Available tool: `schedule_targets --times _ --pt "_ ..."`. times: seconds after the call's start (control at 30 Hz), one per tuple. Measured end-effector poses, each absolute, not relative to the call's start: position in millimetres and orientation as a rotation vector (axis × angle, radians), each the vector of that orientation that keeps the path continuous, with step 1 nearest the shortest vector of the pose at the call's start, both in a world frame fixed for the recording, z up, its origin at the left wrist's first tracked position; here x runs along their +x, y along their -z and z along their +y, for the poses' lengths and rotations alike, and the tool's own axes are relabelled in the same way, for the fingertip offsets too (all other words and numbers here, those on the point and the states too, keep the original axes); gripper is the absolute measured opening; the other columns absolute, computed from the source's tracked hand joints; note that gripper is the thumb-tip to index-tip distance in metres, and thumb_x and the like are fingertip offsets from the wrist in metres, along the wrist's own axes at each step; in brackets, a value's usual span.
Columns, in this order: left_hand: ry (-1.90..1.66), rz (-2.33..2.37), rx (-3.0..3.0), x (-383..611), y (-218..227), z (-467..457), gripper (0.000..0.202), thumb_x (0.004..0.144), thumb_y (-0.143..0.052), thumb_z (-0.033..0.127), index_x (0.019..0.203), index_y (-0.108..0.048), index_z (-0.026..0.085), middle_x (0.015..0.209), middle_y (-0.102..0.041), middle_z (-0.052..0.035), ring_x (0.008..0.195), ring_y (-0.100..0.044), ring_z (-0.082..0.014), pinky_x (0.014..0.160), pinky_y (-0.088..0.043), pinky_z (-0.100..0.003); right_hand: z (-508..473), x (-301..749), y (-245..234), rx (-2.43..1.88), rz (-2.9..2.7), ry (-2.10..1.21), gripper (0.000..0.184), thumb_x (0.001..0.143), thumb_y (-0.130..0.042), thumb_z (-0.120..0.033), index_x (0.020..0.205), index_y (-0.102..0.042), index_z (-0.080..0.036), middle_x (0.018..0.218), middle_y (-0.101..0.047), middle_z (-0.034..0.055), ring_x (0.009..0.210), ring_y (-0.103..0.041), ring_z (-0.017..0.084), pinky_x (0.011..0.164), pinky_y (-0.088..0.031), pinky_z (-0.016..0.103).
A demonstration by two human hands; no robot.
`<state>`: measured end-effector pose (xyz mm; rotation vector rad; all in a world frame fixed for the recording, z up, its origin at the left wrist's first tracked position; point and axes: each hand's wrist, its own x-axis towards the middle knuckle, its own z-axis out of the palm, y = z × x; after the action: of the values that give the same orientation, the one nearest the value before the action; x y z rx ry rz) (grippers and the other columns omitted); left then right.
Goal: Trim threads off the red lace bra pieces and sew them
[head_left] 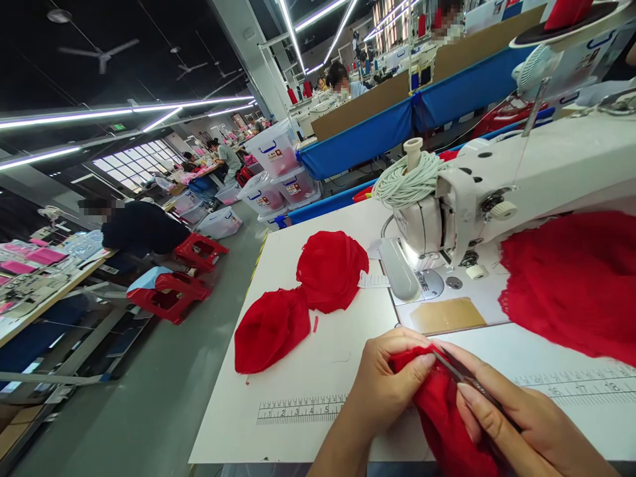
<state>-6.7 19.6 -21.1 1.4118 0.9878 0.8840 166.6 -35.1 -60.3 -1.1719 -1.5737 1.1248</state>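
Near the front edge of the table, my left hand (392,377) pinches a piece of red fabric (432,404) between thumb and fingers. My right hand (507,404) is closed around a pair of dark metal thread snips (467,377). Their narrow tips touch the cloth right beside my left thumb. The fabric hangs down between both hands, past the bottom of the view. Two red cup-shaped fabric pieces (332,271) lie on the left of the table, touching each other, with small red scraps (316,324) close by.
A white sewing machine (536,172) stands at the right, a cord coil (410,179) on its head. More red fabric (571,285) is heaped under its arm. A printed ruler (298,411) runs along the table (228,430). Red stools (169,295), plastic boxes (273,149) and seated people are beyond.
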Motion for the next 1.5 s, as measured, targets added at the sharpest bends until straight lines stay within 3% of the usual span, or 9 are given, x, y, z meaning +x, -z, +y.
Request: schedule_targets --times 0.17,0.4,0.53,0.83,0.93,1.03,1.1,1.3,1.5 --pt "-0.884 0.984 1.421 -6.5 21.3 19.5 0.017 0.08 -0.064 0.024 0.077 -0.074 0.011 0.085 -0.07 -0.0114 0.082 -0.062 -0.0217 0.076 -0.048 -0.031 -33.8 164.6 56.2 -1.208 -1.501 -1.152 0.045 0.093 -0.049 -0.044 0.133 -0.062 -0.029 0.056 -0.067 0.0009 0.047 -0.065 0.02 0.051 -0.057 0.025" --pt "-0.877 0.996 1.37 -7.3 19.7 20.1 0.017 0.08 -0.065 0.026 0.078 -0.074 0.012 0.084 -0.068 -0.0107 0.082 -0.061 -0.0219 0.076 -0.048 -0.031 -34.7 165.4 61.6 -1.115 -1.577 -1.179 0.047 0.098 -0.043 -0.038 0.144 -0.049 -0.032 0.06 -0.069 -0.0017 0.053 -0.068 0.018 0.054 -0.055 0.021" --pt "-0.881 0.994 1.395 -7.1 20.6 19.8 0.017 0.08 -0.064 0.026 0.077 -0.074 0.012 0.084 -0.069 -0.011 0.082 -0.062 -0.0224 0.078 -0.048 -0.032 -41.6 155.4 62.2 -1.164 -1.468 -1.09 0.043 0.1 -0.041 -0.034 0.142 -0.05 -0.036 0.059 -0.066 -0.0045 0.051 -0.064 0.015 0.053 -0.052 0.02" --pt "-0.885 0.981 1.385 -6.9 20.3 19.3 0.019 0.081 -0.066 0.028 0.08 -0.077 0.012 0.086 -0.07 -0.0113 0.081 -0.062 -0.0215 0.077 -0.048 -0.031 -33.7 163.3 59.7 -1.128 -1.512 -1.313 0.045 0.099 -0.041 -0.043 0.14 -0.051 -0.027 0.064 -0.069 -0.0015 0.055 -0.065 0.016 0.058 -0.054 0.021" --pt "-0.886 0.948 1.34 -8.1 21.2 19.2 0.02 0.081 -0.068 0.03 0.082 -0.078 0.013 0.086 -0.07 -0.0105 0.082 -0.061 -0.021 0.077 -0.047 -0.03 -34.5 160.7 53.4 -1.141 -1.283 -1.51 0.055 0.093 -0.048 -0.057 0.135 -0.056 -0.024 0.058 -0.063 -0.001 0.046 -0.055 0.014 0.047 -0.048 0.022" --pt "-0.873 0.909 1.279 -9.7 23.7 19.4 0.02 0.082 -0.069 0.031 0.084 -0.08 0.014 0.088 -0.071 -0.0099 0.084 -0.061 -0.0204 0.079 -0.047 -0.03 -37.7 154.5 44.0 -1.184 -0.916 -1.726 0.067 0.081 -0.06 -0.067 0.132 -0.055 -0.022 0.053 -0.054 -0.0051 0.037 -0.031 0.005 0.037 -0.027 0.016" --pt "-0.862 0.894 1.236 -10.7 25.4 19.7 0.021 0.082 -0.07 0.033 0.087 -0.08 0.015 0.089 -0.071 -0.0098 0.085 -0.06 -0.0205 0.08 -0.046 -0.03 -38.1 152.5 40.7 -1.17 -0.765 -1.823 0.071 0.074 -0.069 -0.067 0.128 -0.057 -0.021 0.052 -0.054 -0.0055 0.037 -0.024 0.003 0.036 -0.019 0.014" --pt "-0.831 0.87 1.161 -11.7 25.4 19.5 0.023 0.08 -0.072 0.036 0.083 -0.08 0.015 0.084 -0.068 -0.0073 0.082 -0.057 -0.0181 0.077 -0.044 -0.027 -33.6 153.7 58.1 -1.061 -0.664 -1.835 0.055 0.07 -0.073 -0.059 0.113 -0.068 -0.025 0.053 -0.058 -0.001 0.027 -0.024 0.006 0.026 -0.023 0.021" --pt "-0.834 0.857 1.161 -11.4 24.5 18.4 0.024 0.08 -0.071 0.035 0.076 -0.078 0.013 0.078 -0.065 -0.0056 0.077 -0.055 -0.0166 0.073 -0.042 -0.026 -37.1 150.3 61.9 -1.069 -0.667 -1.837 0.063 0.071 -0.071 -0.062 0.121 -0.064 -0.023 0.053 -0.057 -0.0023 0.028 -0.022 0.004 0.027 -0.022 0.019"
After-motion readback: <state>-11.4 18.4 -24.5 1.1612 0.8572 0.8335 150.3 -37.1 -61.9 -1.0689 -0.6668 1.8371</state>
